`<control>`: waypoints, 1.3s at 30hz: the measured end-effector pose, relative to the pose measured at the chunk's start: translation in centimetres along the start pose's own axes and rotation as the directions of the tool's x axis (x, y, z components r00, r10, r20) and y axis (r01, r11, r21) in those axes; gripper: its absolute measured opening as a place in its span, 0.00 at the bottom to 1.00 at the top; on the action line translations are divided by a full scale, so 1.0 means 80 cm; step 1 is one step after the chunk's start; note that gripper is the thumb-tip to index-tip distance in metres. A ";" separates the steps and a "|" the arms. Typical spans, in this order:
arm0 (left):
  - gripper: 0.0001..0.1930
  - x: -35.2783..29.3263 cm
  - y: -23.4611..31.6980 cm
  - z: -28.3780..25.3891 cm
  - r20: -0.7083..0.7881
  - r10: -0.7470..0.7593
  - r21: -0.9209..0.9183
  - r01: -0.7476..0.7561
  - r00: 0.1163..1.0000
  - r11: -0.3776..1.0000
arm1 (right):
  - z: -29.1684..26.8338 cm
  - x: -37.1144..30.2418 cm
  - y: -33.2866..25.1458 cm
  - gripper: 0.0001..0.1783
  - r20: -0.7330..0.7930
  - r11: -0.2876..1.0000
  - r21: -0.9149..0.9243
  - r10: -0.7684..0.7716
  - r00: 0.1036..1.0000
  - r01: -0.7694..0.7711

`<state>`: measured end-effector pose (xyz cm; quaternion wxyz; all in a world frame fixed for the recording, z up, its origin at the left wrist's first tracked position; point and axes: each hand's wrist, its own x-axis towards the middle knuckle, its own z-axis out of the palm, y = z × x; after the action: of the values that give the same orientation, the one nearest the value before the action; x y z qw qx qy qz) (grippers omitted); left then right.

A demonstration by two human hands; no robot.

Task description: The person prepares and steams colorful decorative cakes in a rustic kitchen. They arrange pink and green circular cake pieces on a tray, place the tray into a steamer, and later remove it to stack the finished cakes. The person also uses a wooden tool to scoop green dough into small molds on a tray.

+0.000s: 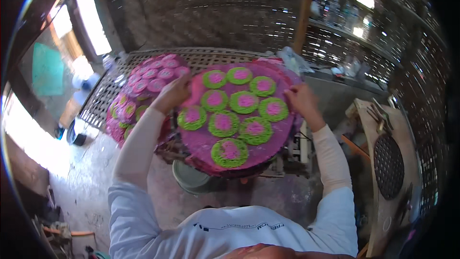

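In front of me lies a round pink tray-like base [197,136] with a glossy pink sheet over it. Several flat green discs with pink centres [244,101] are spread across it, mostly apart or just touching. At its left edge, my left hand [176,93] is closed on the rim of the pink sheet. My right hand [303,100] pinches the sheet's rim at the right edge. The fingertips of both hands are partly hidden. Close to my left hand is a pile of similar pink discs [157,85], with green and pink ones [125,109] nearer me.
A slatted lattice table [206,55] stands behind the round base. Below it is a greenish bucket [194,177]. To the right, a wooden bench [402,129] bears a dark perforated oval plate [388,166]. A clear plastic bag [293,60] lies at the back right.
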<state>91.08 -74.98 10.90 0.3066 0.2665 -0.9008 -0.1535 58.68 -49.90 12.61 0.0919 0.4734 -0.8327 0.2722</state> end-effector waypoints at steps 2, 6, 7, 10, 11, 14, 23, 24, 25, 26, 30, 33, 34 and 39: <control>0.19 0.008 0.006 -0.007 0.137 -0.094 0.017 0.093 0.986 0.996 | -0.002 0.000 -0.014 0.13 -0.075 0.999 -0.035 -0.012 0.997 0.009; 0.26 0.012 0.018 -0.024 0.220 -0.075 0.103 0.053 0.973 0.993 | -0.015 0.007 -0.044 0.08 -0.149 1.000 0.009 -0.020 0.989 0.021; 0.25 0.012 0.019 -0.023 0.154 -0.008 0.021 0.004 0.988 1.000 | -0.015 0.014 -0.051 0.08 -0.171 0.997 0.033 -0.067 0.983 0.074; 0.23 0.019 0.044 -0.056 0.166 -0.002 -0.131 0.024 0.986 0.991 | -0.037 0.038 -0.075 0.07 -0.190 0.981 0.069 -0.166 0.968 0.182; 0.23 0.021 0.051 -0.072 0.215 -0.030 -0.163 0.066 0.976 0.984 | -0.050 0.049 -0.091 0.07 -0.155 0.978 0.074 -0.183 0.971 0.196; 0.23 0.048 0.026 -0.112 0.129 0.094 -0.151 -0.074 0.987 0.986 | -0.068 0.114 -0.105 0.08 -0.165 0.954 0.015 -0.292 0.942 0.299; 0.28 0.091 -0.152 -0.281 0.259 -0.032 -0.317 0.116 0.965 0.941 | 0.041 0.249 -0.326 0.13 -0.035 0.986 0.118 -0.112 0.993 0.115; 0.29 0.101 -0.172 -0.287 0.262 -0.046 -0.199 0.101 0.964 0.975 | 0.082 0.279 -0.306 0.14 -0.065 0.972 0.080 -0.214 0.975 0.219; 0.30 0.103 -0.203 -0.287 0.253 -0.099 -0.071 0.121 0.962 0.990 | 0.113 0.278 -0.334 0.15 0.095 0.993 0.058 -0.105 0.990 0.100; 0.31 0.099 -0.217 -0.284 0.147 -0.178 0.195 0.148 0.973 0.970 | 0.163 0.287 -0.320 0.16 0.050 0.998 -0.033 -0.051 0.997 0.052; 0.35 0.064 -0.264 -0.263 -0.117 -0.242 0.573 0.264 0.963 0.776 | 0.222 0.252 -0.334 0.13 0.153 0.918 -0.390 -0.018 0.988 0.077; 0.34 0.046 -0.252 -0.233 0.007 -0.145 0.429 0.128 0.989 0.894 | 0.150 0.213 -0.358 0.15 0.259 0.938 -0.263 -0.159 0.953 0.227; 0.34 0.039 -0.242 -0.223 0.062 -0.097 0.373 0.067 0.993 0.925 | 0.121 0.199 -0.357 0.15 0.275 0.928 -0.271 -0.178 0.945 0.254; 0.31 -0.002 -0.155 -0.130 0.158 0.212 -0.066 -0.204 0.964 0.977 | -0.021 0.093 -0.327 0.16 0.270 0.943 -0.227 -0.180 0.946 0.244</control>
<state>102.55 -86.12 13.31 0.2523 0.1492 -0.9419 -0.1640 76.45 -65.05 26.63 0.0779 0.5748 -0.8096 0.0897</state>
